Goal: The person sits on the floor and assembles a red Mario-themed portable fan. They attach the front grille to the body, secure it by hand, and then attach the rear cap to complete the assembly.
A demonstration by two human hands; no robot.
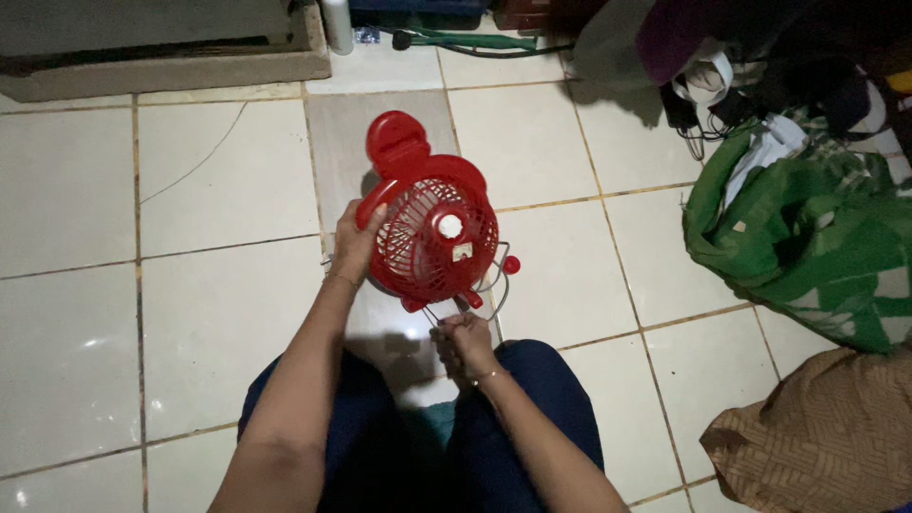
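A small red table fan [432, 223] with a round grille and a white hub stands on the tiled floor in front of my knees. My left hand [356, 242] grips the left rim of its grille. My right hand [463, 344] is closed just below the fan's lower edge, on a thin wire or small part there that I cannot make out. A thin wire loop [497, 285] with a red tip sticks out at the fan's lower right.
A green patterned cloth [807, 233] and a brown cloth [822, 437] lie at the right. Dark bags and cables [722, 66] sit at the upper right. A low stone ledge [161, 66] runs along the top left.
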